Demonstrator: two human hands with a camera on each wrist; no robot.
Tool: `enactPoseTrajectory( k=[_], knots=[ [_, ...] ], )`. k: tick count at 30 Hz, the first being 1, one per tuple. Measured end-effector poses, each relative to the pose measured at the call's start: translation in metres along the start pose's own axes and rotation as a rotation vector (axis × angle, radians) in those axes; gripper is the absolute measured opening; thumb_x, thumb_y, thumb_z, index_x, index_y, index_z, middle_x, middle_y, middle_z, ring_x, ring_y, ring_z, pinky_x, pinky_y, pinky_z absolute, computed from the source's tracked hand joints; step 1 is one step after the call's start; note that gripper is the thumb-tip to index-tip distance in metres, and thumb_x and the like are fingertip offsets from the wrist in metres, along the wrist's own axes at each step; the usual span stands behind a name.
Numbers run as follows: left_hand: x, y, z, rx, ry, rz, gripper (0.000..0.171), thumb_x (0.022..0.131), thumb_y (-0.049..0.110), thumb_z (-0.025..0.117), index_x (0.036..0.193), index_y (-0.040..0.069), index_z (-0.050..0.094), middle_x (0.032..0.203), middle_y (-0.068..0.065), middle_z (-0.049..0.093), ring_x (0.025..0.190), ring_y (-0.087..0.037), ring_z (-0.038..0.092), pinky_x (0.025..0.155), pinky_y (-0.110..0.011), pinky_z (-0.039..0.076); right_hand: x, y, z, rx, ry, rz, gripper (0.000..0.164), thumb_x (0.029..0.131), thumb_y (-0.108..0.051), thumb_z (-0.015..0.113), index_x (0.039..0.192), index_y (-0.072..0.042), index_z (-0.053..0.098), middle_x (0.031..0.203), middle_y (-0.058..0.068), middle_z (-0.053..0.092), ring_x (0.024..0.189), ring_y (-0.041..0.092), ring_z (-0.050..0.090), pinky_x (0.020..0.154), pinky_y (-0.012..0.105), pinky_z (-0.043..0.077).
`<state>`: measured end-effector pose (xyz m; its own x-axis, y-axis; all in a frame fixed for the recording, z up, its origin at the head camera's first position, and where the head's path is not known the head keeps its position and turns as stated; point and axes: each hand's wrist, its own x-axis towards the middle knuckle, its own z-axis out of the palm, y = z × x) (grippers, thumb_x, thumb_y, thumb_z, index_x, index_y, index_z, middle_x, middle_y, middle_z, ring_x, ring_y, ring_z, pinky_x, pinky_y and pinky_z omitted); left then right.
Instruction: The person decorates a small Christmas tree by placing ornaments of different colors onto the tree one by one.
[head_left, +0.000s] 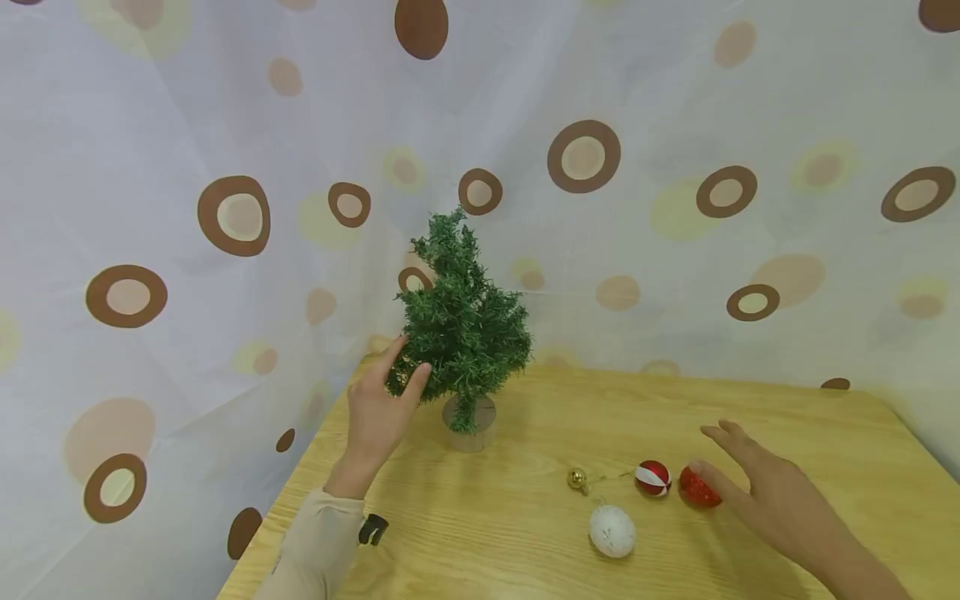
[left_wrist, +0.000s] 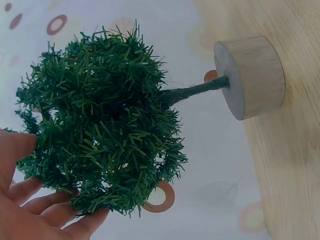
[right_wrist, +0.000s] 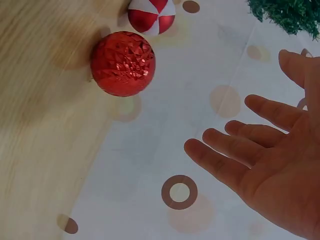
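Note:
A small artificial Christmas tree (head_left: 461, 325) stands upright on a round wooden base (left_wrist: 260, 77). My left hand (head_left: 378, 412) is at its left side, thumb and fingers spread apart. In the left wrist view the fingertips (left_wrist: 92, 222) meet the outer branches. My right hand (head_left: 772, 492) hovers at the right with its fingers loosely extended and nothing in them. Beneath its thumb in the head view is a faceted red ball ornament (head_left: 697, 489); the right wrist view shows that ball apart from the hand. A red-and-white striped ball (head_left: 652, 478) lies beside it.
A white speckled ball ornament (head_left: 612, 532) and a small gold ball (head_left: 577, 478) lie on the wooden table (head_left: 495, 533). A black object (head_left: 372, 529) shows beside the left sleeve. Behind the table hangs a pale curtain (head_left: 660, 125) with brown ring patterns.

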<state>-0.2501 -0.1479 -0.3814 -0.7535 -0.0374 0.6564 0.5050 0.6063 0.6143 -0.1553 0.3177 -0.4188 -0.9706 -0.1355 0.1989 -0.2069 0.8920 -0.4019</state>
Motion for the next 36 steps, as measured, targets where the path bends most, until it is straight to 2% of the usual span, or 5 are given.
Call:
enactPoseTrajectory(
  k=[6,15,25,32,36],
  knots=[
    [0.000,0.001,0.000,0.007,-0.014,-0.009,0.056,0.100,0.028,0.075,0.151,0.008,0.059,0.076,-0.022,0.068,0.036,0.003,0.011,0.041,-0.023,0.025,-0.005,0.011,0.011,0.008,-0.005,0.009,0.062,0.104,-0.044,0.066,0.149,-0.001,0.054,0.152,0.039,0.048,0.081,0.027,0.070,0.077,0.058,0.057],
    [-0.002,-0.001,-0.002,0.001,-0.007,0.004,0.054,0.102,0.027,0.073,0.150,0.006,0.059,0.140,-0.026,0.066,0.035,0.002,0.013,0.041,-0.024,0.027,-0.003,0.019,0.023,-0.042,-0.063,0.092,0.072,0.100,-0.052,0.069,0.145,0.003,0.058,0.134,0.035,0.066,0.107,0.052,0.071,0.079,0.065,0.058],
    [-0.002,-0.001,0.001,0.009,0.015,0.044,0.052,0.101,0.023,0.073,0.148,0.005,0.061,0.139,-0.025,0.067,0.036,0.005,0.013,0.049,-0.025,0.036,0.003,0.028,0.030,-0.102,-0.117,0.163,0.083,0.099,-0.058,0.068,0.143,0.012,0.055,0.117,0.037,0.071,0.096,0.052,0.072,0.069,0.059,0.059],
    [-0.002,-0.003,0.001,-0.004,0.012,0.040,0.053,0.101,0.022,0.074,0.149,0.005,0.060,0.102,-0.029,0.076,0.034,0.004,0.015,0.039,-0.022,0.024,0.003,0.032,0.037,-0.075,-0.078,0.134,0.082,0.098,-0.053,0.071,0.139,0.016,0.055,0.108,0.036,0.073,0.091,0.050,0.073,0.076,0.063,0.059],
    [-0.002,-0.002,0.000,0.003,0.011,0.037,0.053,0.101,0.023,0.074,0.149,0.006,0.060,0.119,-0.029,0.074,0.035,0.004,0.014,0.040,-0.023,0.025,0.003,0.034,0.040,-0.075,-0.068,0.130,0.081,0.097,-0.052,0.073,0.136,0.018,0.057,0.112,0.039,0.071,0.092,0.052,0.072,0.078,0.064,0.059]
  ],
)
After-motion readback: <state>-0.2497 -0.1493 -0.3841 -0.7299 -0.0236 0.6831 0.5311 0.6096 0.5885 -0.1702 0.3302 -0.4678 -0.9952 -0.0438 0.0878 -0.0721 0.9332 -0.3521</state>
